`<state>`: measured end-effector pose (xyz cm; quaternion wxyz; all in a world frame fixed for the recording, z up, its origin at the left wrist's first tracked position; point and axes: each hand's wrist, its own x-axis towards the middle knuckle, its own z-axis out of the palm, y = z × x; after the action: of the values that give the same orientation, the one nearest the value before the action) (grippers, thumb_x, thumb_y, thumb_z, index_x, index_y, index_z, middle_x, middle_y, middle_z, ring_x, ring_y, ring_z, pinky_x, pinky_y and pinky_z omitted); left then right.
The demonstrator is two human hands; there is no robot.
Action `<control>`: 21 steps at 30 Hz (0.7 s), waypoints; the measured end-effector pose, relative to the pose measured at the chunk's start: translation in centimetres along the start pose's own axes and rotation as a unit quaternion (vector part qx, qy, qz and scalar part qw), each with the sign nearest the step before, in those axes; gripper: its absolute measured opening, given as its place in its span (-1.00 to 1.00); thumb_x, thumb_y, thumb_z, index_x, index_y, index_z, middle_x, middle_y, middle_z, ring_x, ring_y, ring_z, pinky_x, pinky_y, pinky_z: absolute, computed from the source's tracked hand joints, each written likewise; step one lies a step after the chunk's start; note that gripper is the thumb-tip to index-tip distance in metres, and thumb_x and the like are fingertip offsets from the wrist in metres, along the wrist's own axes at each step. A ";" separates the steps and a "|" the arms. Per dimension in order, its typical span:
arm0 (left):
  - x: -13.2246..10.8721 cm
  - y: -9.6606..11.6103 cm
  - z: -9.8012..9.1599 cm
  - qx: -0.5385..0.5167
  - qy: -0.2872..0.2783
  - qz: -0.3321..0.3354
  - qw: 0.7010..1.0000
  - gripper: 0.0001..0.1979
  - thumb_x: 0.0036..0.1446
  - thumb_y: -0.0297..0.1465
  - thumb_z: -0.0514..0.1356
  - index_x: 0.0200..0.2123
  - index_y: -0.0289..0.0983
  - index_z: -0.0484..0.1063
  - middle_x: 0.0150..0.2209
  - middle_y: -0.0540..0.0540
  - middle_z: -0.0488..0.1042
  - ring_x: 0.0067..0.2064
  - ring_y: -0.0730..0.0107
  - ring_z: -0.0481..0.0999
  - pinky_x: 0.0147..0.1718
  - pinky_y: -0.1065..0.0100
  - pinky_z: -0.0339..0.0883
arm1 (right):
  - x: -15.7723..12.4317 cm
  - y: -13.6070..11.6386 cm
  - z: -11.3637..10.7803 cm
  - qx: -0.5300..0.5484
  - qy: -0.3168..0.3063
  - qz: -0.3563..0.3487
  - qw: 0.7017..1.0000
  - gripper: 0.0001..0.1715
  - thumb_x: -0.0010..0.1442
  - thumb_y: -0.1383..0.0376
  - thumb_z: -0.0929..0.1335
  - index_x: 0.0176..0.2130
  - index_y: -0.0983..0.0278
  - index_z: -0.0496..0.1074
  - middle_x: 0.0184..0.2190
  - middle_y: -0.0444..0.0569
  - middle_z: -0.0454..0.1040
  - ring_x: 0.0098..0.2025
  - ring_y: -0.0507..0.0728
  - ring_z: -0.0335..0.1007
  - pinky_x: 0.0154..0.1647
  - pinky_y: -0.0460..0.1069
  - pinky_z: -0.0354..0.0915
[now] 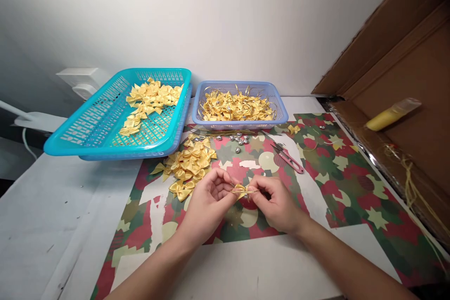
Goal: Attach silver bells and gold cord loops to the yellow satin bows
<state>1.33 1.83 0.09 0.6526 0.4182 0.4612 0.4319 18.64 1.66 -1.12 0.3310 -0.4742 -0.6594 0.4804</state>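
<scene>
Between my two hands is a small yellow ribbon bow point(241, 189) with a gold cord lying across it. My left hand point(215, 197) pinches the bow and cord from the left, thumb and fingertips together. My right hand point(272, 199) pinches from the right side, where the cord's end meets its thumb. A silvery spot, perhaps a bell, shows just under the bow, too small to tell. Beside my left hand lies a heap of yellow bows point(191, 164). Several silver jingle bells point(238, 149) and a bunch of gold cords point(225, 134) rest beyond my hands.
Pink-handled thread snips point(288, 158) lie to the right of the bells. A turquoise basket point(70, 143) with yellow bows stands back left; a lilac basket point(283, 115) holds bows with cords. A cardboard box point(397, 75) borders the right, with a yellow tube point(390, 115) by it.
</scene>
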 end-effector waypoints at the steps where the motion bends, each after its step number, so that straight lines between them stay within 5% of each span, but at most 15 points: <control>1: 0.0 0.0 0.0 0.001 0.003 0.005 1.000 -0.77 0.04 -0.45 0.30 -0.34 -0.25 0.25 -0.29 0.03 0.43 -0.32 0.55 0.43 -0.29 0.51 0.35 | 0.0 0.0 0.0 0.006 0.003 0.003 1.000 -0.70 0.22 0.31 0.24 -0.53 0.24 0.13 -0.62 -0.22 0.15 -0.56 -0.02 0.00 -0.54 -0.10 -0.01; 3: -0.1 0.0 0.1 0.008 0.004 0.001 1.000 -0.75 0.04 -0.42 0.31 -0.30 -0.23 0.25 -0.26 0.03 0.43 -0.34 0.56 0.42 -0.34 0.50 0.33 | -0.1 0.1 0.1 0.011 0.012 0.005 1.000 -0.69 0.22 0.30 0.24 -0.54 0.24 0.12 -0.63 -0.23 0.13 -0.56 -0.03 -0.02 -0.56 -0.10 -0.03; 7: -0.4 0.2 0.2 0.085 -0.057 -0.063 0.993 -0.77 0.12 -0.27 0.24 -0.38 -0.25 0.26 -0.51 0.07 0.38 -0.46 0.51 0.34 -0.48 0.50 0.22 | -0.1 0.2 0.1 0.009 0.029 -0.004 1.000 -0.69 0.22 0.29 0.25 -0.53 0.24 0.14 -0.63 -0.23 0.12 -0.56 -0.03 -0.01 -0.56 -0.10 -0.03; 11: -0.6 0.3 0.3 0.137 -0.082 -0.043 0.986 -0.69 0.19 -0.19 0.12 -0.51 -0.26 0.26 -0.58 0.06 0.32 -0.50 0.50 0.30 -0.49 0.47 0.19 | -0.1 0.1 0.1 0.020 0.026 -0.002 0.999 -0.73 0.18 0.33 0.26 -0.53 0.24 0.15 -0.62 -0.22 0.15 -0.55 -0.02 0.00 -0.55 -0.09 -0.01; 21: -0.3 -1.3 0.8 -0.030 -0.049 -0.085 0.995 -0.73 0.12 -0.23 0.15 -0.53 -0.25 0.24 -0.60 0.07 0.33 -0.51 0.49 0.29 -0.48 0.46 0.18 | -0.4 -0.2 0.6 0.072 0.045 0.000 0.996 -0.68 0.26 0.25 0.24 -0.52 0.24 0.17 -0.65 -0.23 0.13 -0.58 -0.02 0.00 -0.56 -0.09 -0.01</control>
<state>2.25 1.01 -0.91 0.7210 0.3784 0.4493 0.3676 18.17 1.10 -1.14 0.3941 -0.4702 -0.6072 0.5048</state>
